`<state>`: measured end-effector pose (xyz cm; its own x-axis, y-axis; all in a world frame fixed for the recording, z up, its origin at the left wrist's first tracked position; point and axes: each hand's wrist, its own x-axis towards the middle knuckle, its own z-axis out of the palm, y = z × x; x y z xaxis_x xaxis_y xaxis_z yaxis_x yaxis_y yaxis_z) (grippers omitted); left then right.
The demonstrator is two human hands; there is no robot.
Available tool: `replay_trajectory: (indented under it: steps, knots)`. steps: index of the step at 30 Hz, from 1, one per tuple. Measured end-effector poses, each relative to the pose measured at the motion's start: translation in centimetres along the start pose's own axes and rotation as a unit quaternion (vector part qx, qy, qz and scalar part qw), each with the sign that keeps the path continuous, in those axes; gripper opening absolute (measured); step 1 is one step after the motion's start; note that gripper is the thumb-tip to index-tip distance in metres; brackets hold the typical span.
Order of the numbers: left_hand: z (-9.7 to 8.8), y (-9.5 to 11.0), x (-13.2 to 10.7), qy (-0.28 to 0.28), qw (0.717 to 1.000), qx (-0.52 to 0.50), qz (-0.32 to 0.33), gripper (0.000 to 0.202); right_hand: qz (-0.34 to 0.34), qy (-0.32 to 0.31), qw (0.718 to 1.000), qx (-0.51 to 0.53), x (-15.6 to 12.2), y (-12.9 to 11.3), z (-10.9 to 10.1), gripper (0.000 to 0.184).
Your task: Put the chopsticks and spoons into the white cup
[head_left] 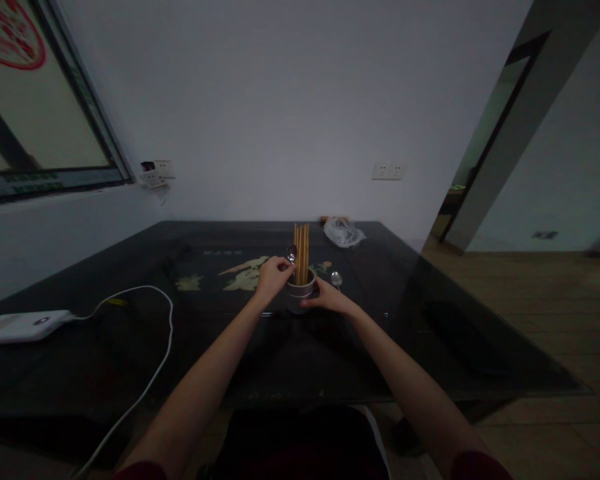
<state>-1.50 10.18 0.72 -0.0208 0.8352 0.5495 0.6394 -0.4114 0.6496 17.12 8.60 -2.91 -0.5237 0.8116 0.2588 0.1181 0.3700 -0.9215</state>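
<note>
A light grey cup [301,291] stands on the dark table with several wooden chopsticks [303,250] upright in it. My left hand [275,277] is at the cup's left rim, its fingers pinched on a metal spoon [292,252] whose bowl points up beside the chopsticks. The lower end of that spoon is hidden by my fingers and the rim. Round the right side of the cup, my right hand [326,296] is closed, thumb and fingers against its wall. A second metal spoon [336,279] lies on the table just beyond my right hand.
A crumpled clear plastic bag [343,232] lies at the table's back edge. On the left is a white power bank [25,327] with a white cable [171,313] curving to the front edge. A dark flat object [465,337] rests at the right.
</note>
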Motion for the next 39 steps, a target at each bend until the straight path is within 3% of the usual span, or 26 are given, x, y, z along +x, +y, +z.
replay_trajectory:
  steps: [7,13,18,27,30,33,36,39]
  knots:
    - [-0.3,-0.1,0.0,0.013,0.997,0.064,0.037,0.018,0.008,0.003,1.0,-0.004,0.0,-0.1,0.0,0.088]
    - [-0.8,0.5,-0.1,0.013,0.996,0.085,0.031,0.014,-0.002,-0.008,1.0,0.014,-0.1,-0.1,-0.1,0.086]
    - [-1.0,0.7,-0.1,0.02,0.998,0.06,0.009,0.015,0.008,-0.009,1.0,0.01,-0.2,-0.1,-0.2,0.083]
    - [-1.6,1.9,-0.2,0.061,0.997,-0.039,0.023,0.026,0.025,-0.02,0.999,0.01,-0.4,0.9,-0.8,0.081]
    - [-2.0,3.0,-0.3,0.064,0.993,-0.092,0.026,0.028,0.046,0.009,0.999,-0.017,-0.7,1.0,-2.0,0.071]
    - [-2.4,3.4,-0.6,0.052,0.988,-0.143,0.029,0.03,0.061,0.047,0.994,-0.074,-1.1,0.5,-3.8,0.045]
    - [-2.5,2.4,-1.3,0.06,0.978,-0.198,0.002,0.033,0.068,0.12,0.977,-0.162,-1.5,0.1,-5.7,0.021]
    - [-2.2,0.4,-2.2,0.057,0.96,-0.268,-0.055,0.04,0.107,0.195,0.95,-0.218,-1.9,0.2,-7.2,0.014]
